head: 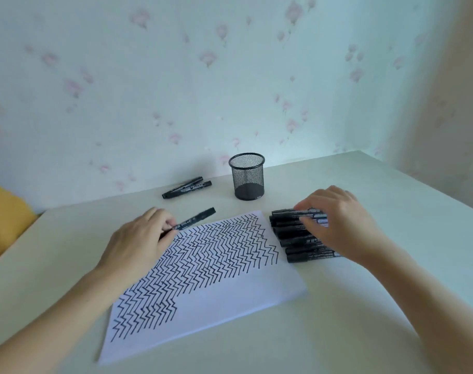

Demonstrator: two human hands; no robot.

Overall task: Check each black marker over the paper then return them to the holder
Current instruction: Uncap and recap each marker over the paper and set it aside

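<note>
A white sheet of paper (203, 279) lies slanted on a pale table (365, 333), nearest the viewer. Rows of black zigzag lines cover its upper and left parts; its lower right part is blank.

At the paper's far left corner, the left hand (138, 247) comes in from the lower left with its palm facing down. Its fingertips pinch the near end of a single black marker (196, 218). That marker's long axis runs from the hand up and to the right, its capped end pointing toward the far right, just beyond the paper's top edge.

To the right of the paper, the right hand (338, 225) reaches in from the lower right, with curled fingers resting on a pile of black markers (297, 236). Whether it grips one cannot be told. The piled markers lie roughly side by side, ends pointing left toward the paper.

Farther back, two more black markers (188, 188) lie together on the table, angled up to the right. Right of them stands a black mesh pen holder (247, 176), upright and holding nothing. Behind it is floral wallpaper (176, 76).
</note>
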